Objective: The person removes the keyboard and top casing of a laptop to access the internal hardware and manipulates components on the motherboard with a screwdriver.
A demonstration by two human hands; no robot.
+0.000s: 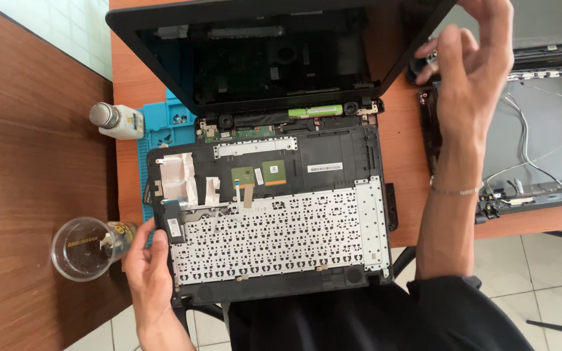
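Observation:
A black laptop top cover (333,156) lies upside down in front of me, its white perforated keyboard backplate (274,234) facing up. My left hand (146,263) grips its near left edge. Behind it stands the open black laptop base (261,65), with circuit boards and a green cylinder (315,111) at its hinge. My right hand (466,65) is raised at the far right, its fingers pinching a small dark part (419,65) that I cannot identify. A thin bracelet circles that wrist.
A clear plastic cup (82,248) lies on its side by my left hand. A small white bottle (117,120) rests beside a blue work mat (164,133). Another opened laptop lid with loose wires (541,143) sits at the right on the orange table (404,130).

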